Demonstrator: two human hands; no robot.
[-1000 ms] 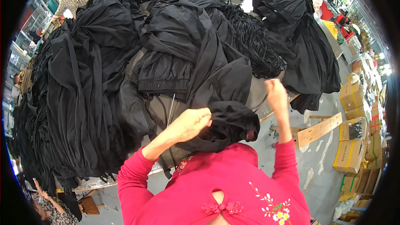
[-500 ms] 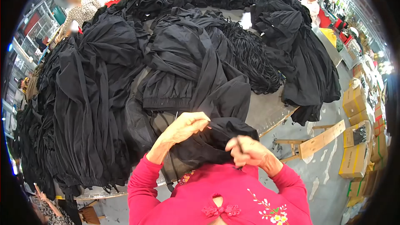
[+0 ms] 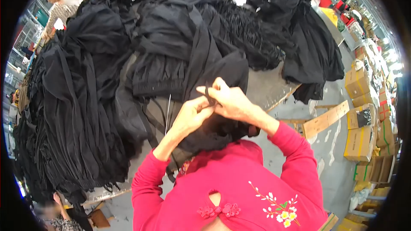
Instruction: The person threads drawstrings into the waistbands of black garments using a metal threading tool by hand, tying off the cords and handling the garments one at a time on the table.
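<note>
In front of my chest my two hands meet. My right hand [image 3: 234,102] is closed on a black cord [image 3: 209,95], which loops up between the fingers. My left hand [image 3: 192,114] pinches at the same spot, its fingertips touching the right ones. Beside the left wrist stands a thin metal rod [image 3: 168,113]; whether that hand grips it I cannot tell. Black cloth [image 3: 205,134] hangs below the hands, against my body. Just beyond lies a black garment with a gathered elastic waistband [image 3: 158,87].
Heaps of black garments [image 3: 85,102] cover much of the grey table [image 3: 267,87]. A bundle of black cords [image 3: 261,47] lies farther back. A wooden bench [image 3: 326,119] and cardboard boxes [image 3: 358,141] stand at right. Other people [image 3: 64,8] are around the table.
My right hand has moved left and up to meet the left hand, and the cord now loops at the fingers. The left hand is slightly lower. The view has shifted.
</note>
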